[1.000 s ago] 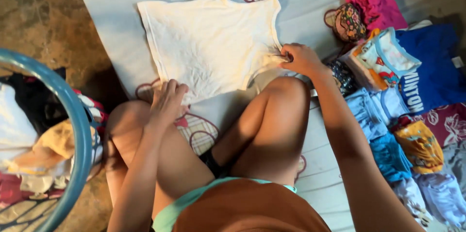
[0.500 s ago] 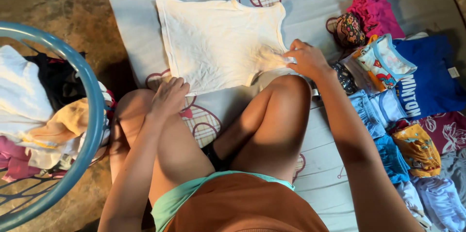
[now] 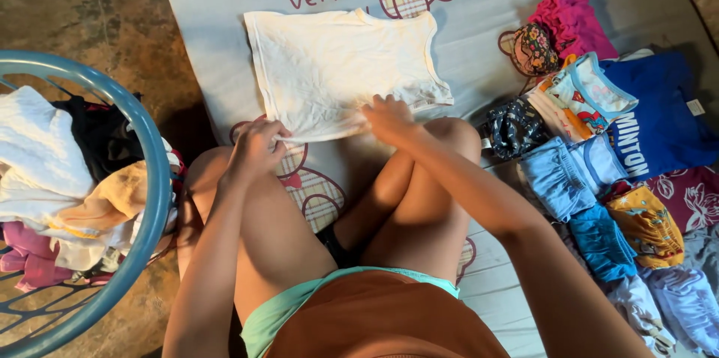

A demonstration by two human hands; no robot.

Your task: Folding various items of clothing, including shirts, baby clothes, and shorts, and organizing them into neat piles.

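At the left edge of the frame a blue laundry basket (image 3: 153,171) holds a heap of white, black, yellow and pink clothes. Right of it, the left hand (image 3: 255,147) pinches the near left corner of a white sleeveless top (image 3: 341,70), which lies flat on a pale printed mat (image 3: 479,36) in the upper middle. The right hand (image 3: 389,120) grips the same near hem further right, fingers curled on the cloth. Folded clothes (image 3: 599,178) lie stacked along the right side.
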